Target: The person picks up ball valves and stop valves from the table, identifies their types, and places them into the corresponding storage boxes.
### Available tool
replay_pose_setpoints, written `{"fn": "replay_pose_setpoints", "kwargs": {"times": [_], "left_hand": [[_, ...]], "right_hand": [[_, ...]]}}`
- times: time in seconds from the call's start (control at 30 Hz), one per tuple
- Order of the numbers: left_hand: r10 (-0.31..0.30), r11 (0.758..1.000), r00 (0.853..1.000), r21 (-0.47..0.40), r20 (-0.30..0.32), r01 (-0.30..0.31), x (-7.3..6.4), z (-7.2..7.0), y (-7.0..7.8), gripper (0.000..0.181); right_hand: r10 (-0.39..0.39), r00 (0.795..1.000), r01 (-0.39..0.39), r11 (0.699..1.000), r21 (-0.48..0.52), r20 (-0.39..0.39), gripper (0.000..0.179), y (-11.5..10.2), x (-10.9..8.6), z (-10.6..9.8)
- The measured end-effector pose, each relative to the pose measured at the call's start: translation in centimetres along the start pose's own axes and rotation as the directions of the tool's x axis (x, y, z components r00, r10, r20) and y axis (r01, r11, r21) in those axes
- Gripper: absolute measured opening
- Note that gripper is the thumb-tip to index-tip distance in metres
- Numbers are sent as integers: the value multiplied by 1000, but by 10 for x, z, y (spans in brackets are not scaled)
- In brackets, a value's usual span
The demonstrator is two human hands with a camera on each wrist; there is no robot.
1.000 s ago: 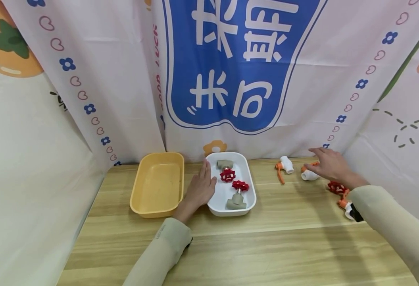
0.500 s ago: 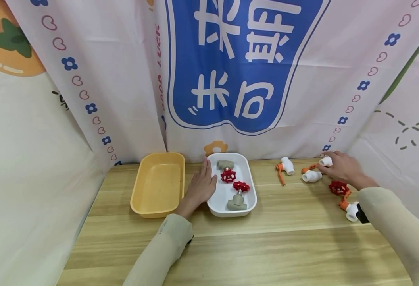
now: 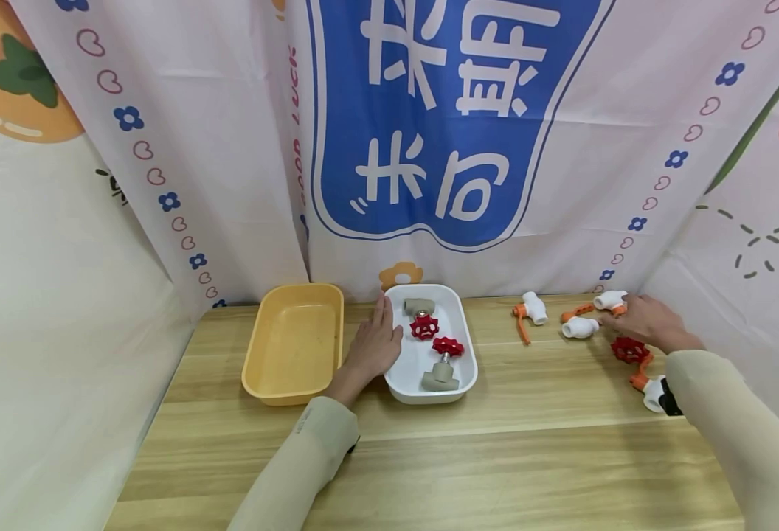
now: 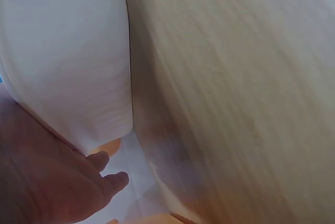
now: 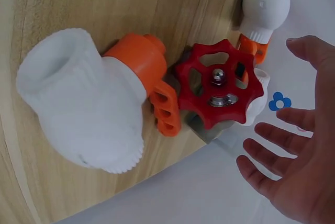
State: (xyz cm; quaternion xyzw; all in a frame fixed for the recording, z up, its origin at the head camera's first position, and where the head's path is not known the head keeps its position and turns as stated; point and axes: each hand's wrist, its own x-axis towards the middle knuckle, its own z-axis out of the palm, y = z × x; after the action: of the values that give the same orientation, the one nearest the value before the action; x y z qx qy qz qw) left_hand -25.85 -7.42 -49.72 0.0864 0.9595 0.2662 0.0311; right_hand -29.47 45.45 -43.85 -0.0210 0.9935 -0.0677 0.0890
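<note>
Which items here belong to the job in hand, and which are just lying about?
Likely in the job:
White tray, left hand against it
Two red-wheel valves inside it
Four white orange-handled valves, right hand by one
Loose red-wheel valve

Seemingly just there:
Yellow tray, no hand in it
Hanging printed cloth

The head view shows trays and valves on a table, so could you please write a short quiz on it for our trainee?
1. How many red-handled valves lie in the white tray?
2. True or false: the right hand is closer than the left hand to the orange-handled valves.
3. What stands just left of the white tray in the head view?
A) a green bowl
B) a yellow tray
C) a glass jar

Key: 1. Two. 2. True. 3. B.
</note>
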Motion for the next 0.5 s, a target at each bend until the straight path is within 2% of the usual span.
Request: {"fn": "replay_pose_setpoints", "kwargs": {"times": [0.2, 0.4, 0.5], "left_hand": [[-3, 1000, 1000, 7, -1, 3, 1, 2, -1, 71], [-3, 1000, 1000, 4, -5, 3, 2, 2, -1, 70], [-4, 1000, 1000, 1, -3, 4, 2, 2, -1, 70]], "right_hand": [[28, 999, -29, 999, 31, 35, 99, 7, -2, 7], [25, 998, -28, 999, 45, 64, 109, 13, -2, 15], [11, 997, -14, 999, 41, 71, 108, 16, -2, 19]]}}
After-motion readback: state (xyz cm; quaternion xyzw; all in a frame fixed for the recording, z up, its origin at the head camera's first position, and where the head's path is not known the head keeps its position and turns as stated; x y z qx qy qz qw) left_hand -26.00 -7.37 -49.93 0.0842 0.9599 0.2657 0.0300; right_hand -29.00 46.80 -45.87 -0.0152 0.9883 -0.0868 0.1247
